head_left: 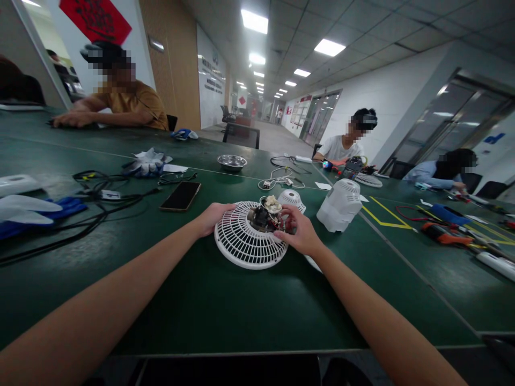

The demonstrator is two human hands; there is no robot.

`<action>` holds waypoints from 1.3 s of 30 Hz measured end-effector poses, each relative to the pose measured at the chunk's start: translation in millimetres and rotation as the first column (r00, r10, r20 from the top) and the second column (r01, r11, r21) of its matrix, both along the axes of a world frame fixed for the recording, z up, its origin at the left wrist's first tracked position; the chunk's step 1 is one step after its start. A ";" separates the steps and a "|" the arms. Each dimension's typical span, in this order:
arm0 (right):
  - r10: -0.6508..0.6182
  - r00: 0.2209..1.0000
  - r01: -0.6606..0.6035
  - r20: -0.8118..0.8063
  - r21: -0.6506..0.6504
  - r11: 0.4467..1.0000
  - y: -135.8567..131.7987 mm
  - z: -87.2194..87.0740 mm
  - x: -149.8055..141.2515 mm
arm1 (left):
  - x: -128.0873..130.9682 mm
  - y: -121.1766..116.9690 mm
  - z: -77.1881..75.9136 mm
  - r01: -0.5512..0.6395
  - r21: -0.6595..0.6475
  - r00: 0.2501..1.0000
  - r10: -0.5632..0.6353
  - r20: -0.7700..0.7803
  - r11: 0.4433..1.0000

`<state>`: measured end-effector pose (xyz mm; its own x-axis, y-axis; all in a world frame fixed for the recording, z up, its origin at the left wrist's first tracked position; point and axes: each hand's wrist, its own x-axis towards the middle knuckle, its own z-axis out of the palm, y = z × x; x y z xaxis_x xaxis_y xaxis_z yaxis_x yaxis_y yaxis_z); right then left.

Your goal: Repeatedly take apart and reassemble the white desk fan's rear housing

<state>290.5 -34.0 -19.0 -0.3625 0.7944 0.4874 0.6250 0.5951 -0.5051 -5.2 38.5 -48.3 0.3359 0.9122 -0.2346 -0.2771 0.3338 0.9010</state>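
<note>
A round white fan grille (245,249) lies in front of me on the green table, with a dark fan motor (263,219) at its middle. A cream-coloured part (272,205) and thin wires sit on top of the motor. My left hand (215,217) grips the grille's left rim, its fingertips partly hidden behind the edge. On the other side my right hand (298,230) curls its thumb and fingers round the wired right side of the motor. Just behind that hand stands a white vented cover (292,198). To its right is a white plastic housing (341,206).
A phone (181,196), black cables (108,201) and gloves (147,162) lie to the left. Behind the grille are a metal bowl (232,163) and a white cord (277,181). An orange-and-black meter (446,235) lies right. Other people sit round the table.
</note>
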 end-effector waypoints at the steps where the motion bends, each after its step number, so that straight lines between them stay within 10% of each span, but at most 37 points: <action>1: 0.012 1.000 -0.012 0.003 0.017 1.000 2.0 0.6 3.4 | 0.2 1.2 -1.2 -0.015 0.004 1.000 0.015 -0.023 1.000; 9: -0.415 0.902 0.431 -0.122 0.170 0.886 37.0 -18.0 32.0 | 2.0 0.6 -3.7 -0.009 0.042 0.998 0.012 -0.062 0.999; 19: -0.423 0.886 0.401 -0.189 -0.143 0.905 67.0 -41.0 58.4 | 2.7 5.1 -9.5 -0.033 0.220 0.951 0.098 -0.295 0.975; 24: -0.505 0.822 0.450 -0.262 -0.244 0.859 66.7 -34.3 55.5 | -0.8 2.3 -3.1 -0.008 0.549 0.733 0.379 -0.565 0.836; 28: -0.504 0.647 0.233 -0.572 -0.481 0.845 57.1 -23.8 45.8 | 2.6 -11.6 14.0 0.107 0.730 0.564 0.563 -0.604 0.675; 33: -0.376 0.491 -0.147 -0.786 -0.500 0.853 36.2 -8.6 19.0 | 14.3 -31.1 31.9 0.188 0.773 0.642 0.520 -0.563 0.606; 39: -0.152 0.687 -0.098 -0.711 -0.297 0.950 14.9 0.7 -7.3 | 17.2 -38.7 32.4 0.199 0.734 0.745 0.387 -0.544 0.649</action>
